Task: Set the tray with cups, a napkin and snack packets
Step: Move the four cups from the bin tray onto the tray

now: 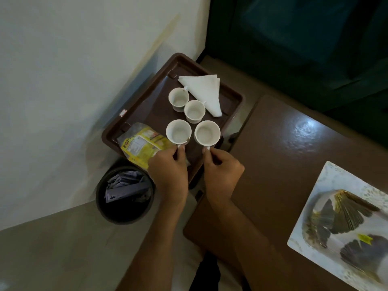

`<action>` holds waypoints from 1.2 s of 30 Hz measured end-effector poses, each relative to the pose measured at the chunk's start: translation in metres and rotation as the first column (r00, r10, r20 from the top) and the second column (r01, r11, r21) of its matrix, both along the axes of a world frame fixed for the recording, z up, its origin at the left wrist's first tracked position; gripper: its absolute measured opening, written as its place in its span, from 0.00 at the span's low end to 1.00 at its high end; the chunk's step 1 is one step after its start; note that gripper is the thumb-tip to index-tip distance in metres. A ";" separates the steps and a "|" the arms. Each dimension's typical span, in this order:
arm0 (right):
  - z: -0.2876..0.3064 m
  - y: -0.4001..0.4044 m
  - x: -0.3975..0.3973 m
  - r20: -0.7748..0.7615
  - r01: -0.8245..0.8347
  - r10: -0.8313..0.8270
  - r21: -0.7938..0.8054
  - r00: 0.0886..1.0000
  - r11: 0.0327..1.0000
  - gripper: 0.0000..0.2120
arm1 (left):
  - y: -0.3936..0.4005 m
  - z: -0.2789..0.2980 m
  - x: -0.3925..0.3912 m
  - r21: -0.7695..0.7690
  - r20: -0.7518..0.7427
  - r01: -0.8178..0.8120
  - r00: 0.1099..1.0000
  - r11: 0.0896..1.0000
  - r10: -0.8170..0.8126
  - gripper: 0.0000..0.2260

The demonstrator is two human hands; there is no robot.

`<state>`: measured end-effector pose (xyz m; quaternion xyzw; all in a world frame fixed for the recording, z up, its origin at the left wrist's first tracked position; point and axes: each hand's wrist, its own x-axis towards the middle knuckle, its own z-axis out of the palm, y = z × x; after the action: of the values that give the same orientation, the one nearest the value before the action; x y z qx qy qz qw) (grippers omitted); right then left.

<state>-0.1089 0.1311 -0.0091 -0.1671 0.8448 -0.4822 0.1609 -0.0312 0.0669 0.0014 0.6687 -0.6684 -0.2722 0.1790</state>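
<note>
A brown tray (147, 95) stands by the wall. On it lie a folded white napkin (204, 91), two empty white cups at the back (178, 99) (194, 111), and a yellow snack packet (142, 143) at the near left. My left hand (170, 171) pinches the handle of a third white cup (178, 131). My right hand (220, 171) pinches the handle of a fourth white cup (207, 133). Both held cups are upright over the tray's near part; whether they touch it I cannot tell.
A dark waste bin (125, 194) with paper scraps stands on the floor below the tray's near left corner. A glossy brown table (283, 156) lies to the right, with a patterned placemat (340, 225) at its near right. Dark curtain at the back right.
</note>
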 end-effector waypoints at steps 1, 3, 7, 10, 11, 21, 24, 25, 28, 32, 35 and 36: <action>0.002 0.009 -0.004 -0.007 0.005 -0.005 -0.018 1.000 1.000 0.05 | 0.010 0.003 -0.004 -0.013 0.008 0.003 1.000 1.000 -0.003 0.16; 0.003 0.026 -0.013 -0.014 0.021 -0.022 -0.033 1.000 0.999 0.05 | 0.030 0.008 -0.013 -0.044 -0.002 0.021 1.000 0.999 -0.021 0.12; -0.003 0.074 -0.035 -0.012 0.076 -0.076 0.002 0.997 0.997 0.09 | 0.075 0.008 -0.038 -0.021 -0.036 0.060 0.997 0.998 -0.061 0.10; -0.004 0.113 -0.053 0.001 0.115 -0.115 0.001 0.993 0.993 0.07 | 0.110 0.004 -0.056 0.051 -0.036 0.093 0.995 0.994 -0.091 0.10; -0.004 0.127 -0.060 -0.003 0.124 -0.124 0.003 0.992 0.992 0.06 | 0.124 0.005 -0.063 0.062 -0.041 0.106 0.994 0.992 -0.104 0.09; -0.011 0.255 -0.121 -0.037 0.268 -0.266 0.073 0.963 0.961 0.03 | 0.248 0.003 -0.134 0.086 -0.130 0.218 0.970 0.972 -0.206 0.07; -0.016 0.291 -0.135 -0.065 0.304 -0.300 0.062 0.952 0.951 0.03 | 0.280 -0.002 -0.153 0.094 -0.122 0.279 0.956 0.956 -0.267 0.08; -0.018 0.304 -0.140 -0.067 0.314 -0.310 0.066 0.948 0.947 0.04 | 0.291 -0.004 -0.160 0.096 -0.114 0.299 0.951 0.950 -0.288 0.09; -0.025 0.341 -0.151 -0.056 0.363 -0.360 0.067 0.931 0.929 0.05 | 0.323 -0.009 -0.175 0.084 -0.112 0.343 0.936 0.936 -0.333 0.10; -0.028 0.389 -0.161 -0.094 0.413 -0.407 0.066 0.909 0.908 0.02 | 0.369 -0.015 -0.190 0.087 -0.152 0.391 0.914 0.916 -0.376 0.07; -0.031 0.417 -0.166 -0.101 0.448 -0.440 0.087 0.892 0.890 0.02 | 0.397 -0.018 -0.197 0.091 -0.156 0.439 0.893 0.894 -0.422 0.07; -0.032 0.426 -0.167 -0.098 0.460 -0.452 0.088 0.887 0.884 0.01 | 0.405 -0.019 -0.199 0.089 -0.166 0.445 0.889 0.891 -0.427 0.06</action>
<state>-0.2762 0.5567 -0.0409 0.0272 0.8908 -0.4531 0.0200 -0.2301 0.4724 -0.0180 0.4901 -0.7688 -0.3934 0.1181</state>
